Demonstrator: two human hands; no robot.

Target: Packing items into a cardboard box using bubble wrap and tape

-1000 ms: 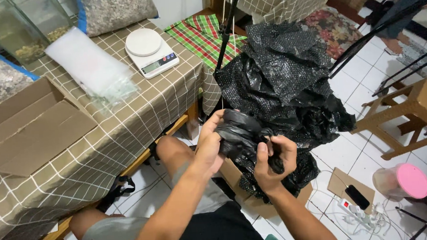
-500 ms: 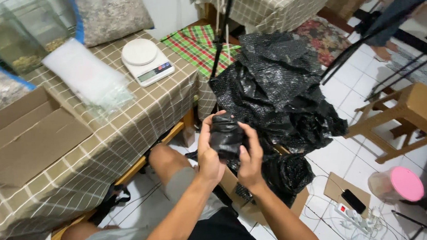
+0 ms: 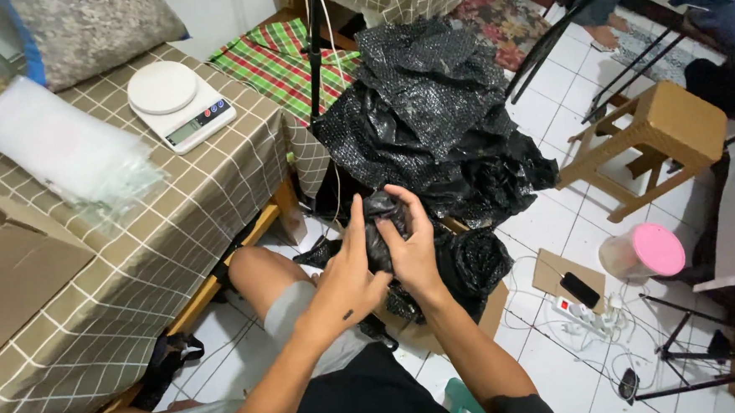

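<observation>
Head view, looking down: both hands meet on a crumpled piece of black bubble wrap [image 3: 383, 222], held above the person's bare knee. The left hand [image 3: 348, 276] lies flat against the near side of the piece, fingers stretched long and close together, palm pressing in rather than gripping. The right hand [image 3: 411, 244] curls over the top and far side, fingers bent and pinching the black plastic, so that hand has the firmer hold. The two hands touch each other at the fingers.

Just beyond the held piece, a big heap of black bubble wrap [image 3: 430, 115] rises from the floor, and the held piece seems to run into its lower folds; where one ends and the other starts I cannot tell. A thin black stand pole [image 3: 315, 58] comes up just left of the heap.

Left of the heap stands the desk [image 3: 175, 216] under a brown checked cloth. On it sit a white kitchen scale [image 3: 179, 105], a pile of clear plastic bags [image 3: 67, 155] and a flattened cardboard box [image 3: 10, 267]. Right of the heap are a wooden stool [image 3: 657, 137] and, nearer, a pink-lidded tub [image 3: 642, 252] on the white tile floor, with a power strip [image 3: 587, 314] beside it.
</observation>
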